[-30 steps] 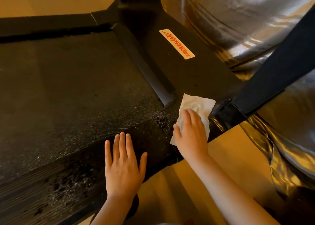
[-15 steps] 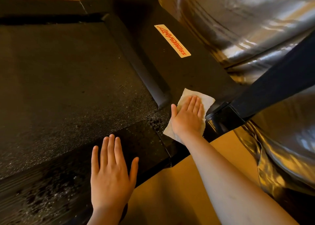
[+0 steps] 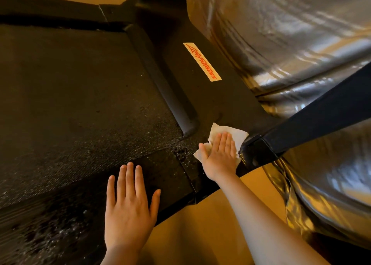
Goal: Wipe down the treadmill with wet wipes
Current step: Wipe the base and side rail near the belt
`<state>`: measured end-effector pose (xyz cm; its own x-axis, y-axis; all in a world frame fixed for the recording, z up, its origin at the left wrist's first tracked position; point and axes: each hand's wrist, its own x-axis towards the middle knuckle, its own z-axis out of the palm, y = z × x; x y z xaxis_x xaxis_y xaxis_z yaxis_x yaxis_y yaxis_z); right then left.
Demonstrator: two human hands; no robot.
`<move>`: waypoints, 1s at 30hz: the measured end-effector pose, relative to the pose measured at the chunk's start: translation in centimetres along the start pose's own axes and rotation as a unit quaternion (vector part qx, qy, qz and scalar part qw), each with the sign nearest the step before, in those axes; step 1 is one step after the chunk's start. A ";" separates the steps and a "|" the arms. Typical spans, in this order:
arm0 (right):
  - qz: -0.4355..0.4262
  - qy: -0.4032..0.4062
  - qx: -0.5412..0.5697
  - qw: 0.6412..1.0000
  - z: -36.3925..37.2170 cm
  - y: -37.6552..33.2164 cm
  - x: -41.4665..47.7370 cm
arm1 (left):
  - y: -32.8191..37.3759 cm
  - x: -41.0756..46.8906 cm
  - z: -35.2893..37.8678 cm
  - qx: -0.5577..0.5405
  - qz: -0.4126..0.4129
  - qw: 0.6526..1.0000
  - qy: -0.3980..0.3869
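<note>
The black treadmill [image 3: 80,84] fills most of the view, its textured belt speckled with droplets near the bottom corner. A crinkled silver sheet [image 3: 281,34] lies along its right side, and a tan floor [image 3: 210,224] shows below the deck's edge. A dark bar [image 3: 321,104] slants up to the right from the corner. The 2 hands rest flat on the deck: the left hand [image 3: 128,204] with fingers straight and spread, holding nothing, and the right hand [image 3: 219,156] with straight fingers pressing a white wipe [image 3: 239,135] onto the side rail, just beside the bar's base. An orange-lettered sticker [image 3: 201,62] sits farther up the rail.
</note>
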<state>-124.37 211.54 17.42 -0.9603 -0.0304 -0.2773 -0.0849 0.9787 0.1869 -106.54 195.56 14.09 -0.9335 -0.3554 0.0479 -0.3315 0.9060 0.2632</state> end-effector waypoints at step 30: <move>-0.091 -0.003 0.122 0.988 1.9 -1.7 -4.6 | -0.2 0.1 0.3 -0.021 0.008 1.000 -0.012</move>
<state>-119.34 210.40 16.56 -0.9335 -0.2102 -0.2907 -0.1893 0.9770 -0.0985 -106.56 195.45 13.78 -0.9422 -0.3339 0.0290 -0.3100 0.9010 0.3036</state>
